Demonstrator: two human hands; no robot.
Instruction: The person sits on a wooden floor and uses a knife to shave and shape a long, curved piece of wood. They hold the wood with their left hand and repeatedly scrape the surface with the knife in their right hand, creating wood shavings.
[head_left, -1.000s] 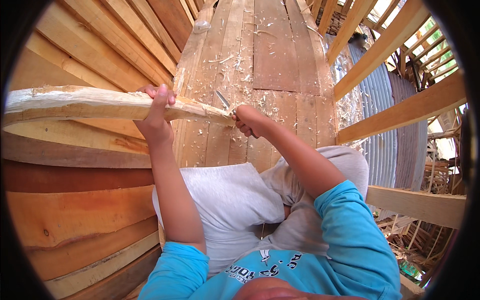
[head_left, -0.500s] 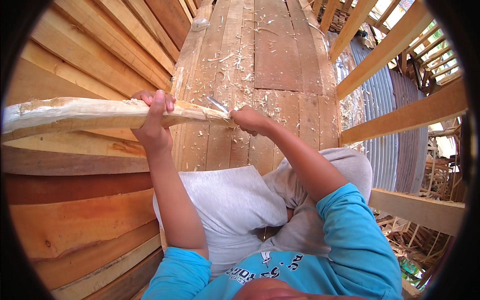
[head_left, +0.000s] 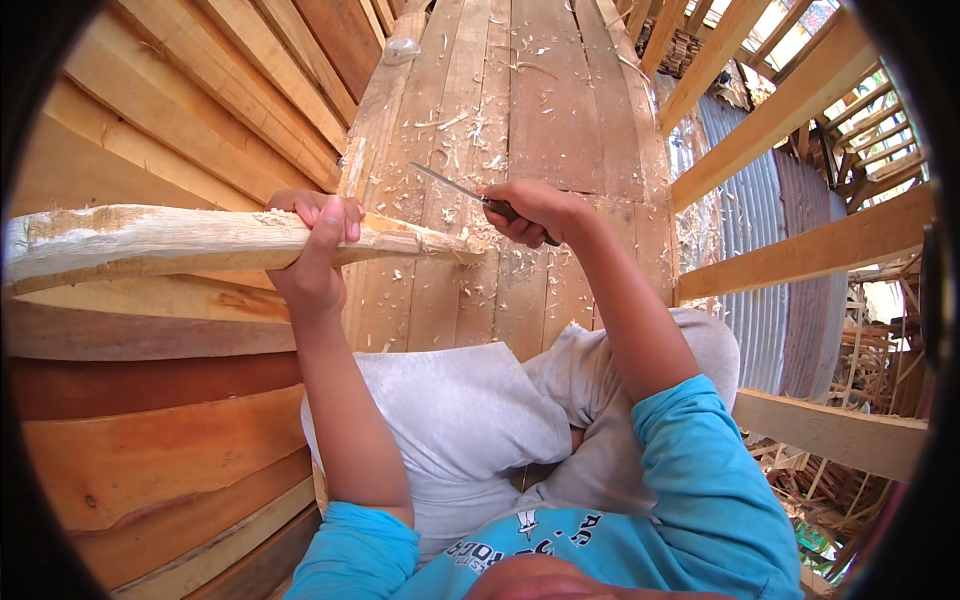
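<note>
A long pale piece of peeled wood (head_left: 180,237) reaches in from the left rim, its whittled, narrower end pointing right over the floor. My left hand (head_left: 318,235) is closed around it near that end, thumb on top. In my right hand (head_left: 530,212) is a knife (head_left: 447,181), gripped by its dark handle. Its thin blade points up and to the left, apart from the wood, just above and beyond the tapered tip.
Wood shavings (head_left: 450,140) are scattered over the plank floor (head_left: 555,120). Stacked boards form a wall (head_left: 150,420) on the left. A slatted wooden railing (head_left: 810,245) runs along the right, with corrugated metal sheets (head_left: 745,230) beyond. A clear plastic item (head_left: 402,50) lies at the far left.
My right hand has moved right and slightly up, carrying the knife off the wood's tip, so more blade and handle show. My left hand keeps its hold, with the wood slightly lower.
</note>
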